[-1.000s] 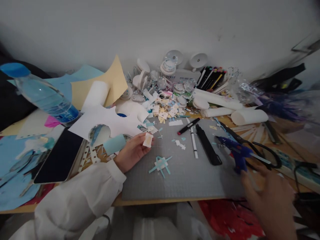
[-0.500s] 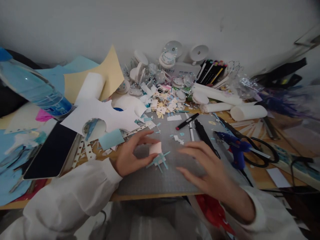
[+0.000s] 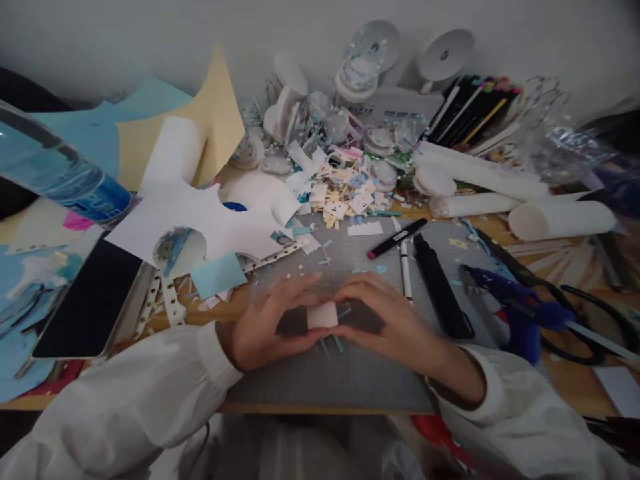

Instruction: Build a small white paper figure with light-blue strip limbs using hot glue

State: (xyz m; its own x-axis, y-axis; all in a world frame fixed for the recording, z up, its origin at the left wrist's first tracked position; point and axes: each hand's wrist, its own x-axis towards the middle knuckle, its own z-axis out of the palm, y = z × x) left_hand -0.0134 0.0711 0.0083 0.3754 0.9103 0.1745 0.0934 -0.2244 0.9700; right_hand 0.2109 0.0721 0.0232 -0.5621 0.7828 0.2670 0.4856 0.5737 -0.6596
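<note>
A small pale pink square of paper (image 3: 323, 316) is pinched between my two hands above the grey cutting mat (image 3: 345, 387). My left hand (image 3: 273, 320) grips its left side, thumb at the near edge and fingers at the far edge. At its right side, my right hand (image 3: 390, 317) closes thumb and fingers on it in the same way. Thin light blue paper strips (image 3: 338, 343) stick out from under the square; the rest of them is hidden. Whether they are joined to the square I cannot tell.
Right of my hands lie a black marker (image 3: 397, 239), a white pen (image 3: 405, 270), a black case-like tool (image 3: 440, 287), a blue glue gun (image 3: 520, 300) and scissors (image 3: 520, 267). Paper scraps (image 3: 340, 190) heap behind. A phone (image 3: 90, 293) and water bottle (image 3: 75, 177) stand left.
My right hand has moved left and closed on the paper square, which my left hand was holding alone. The square now covers most of the blue strips. The head view has shifted.
</note>
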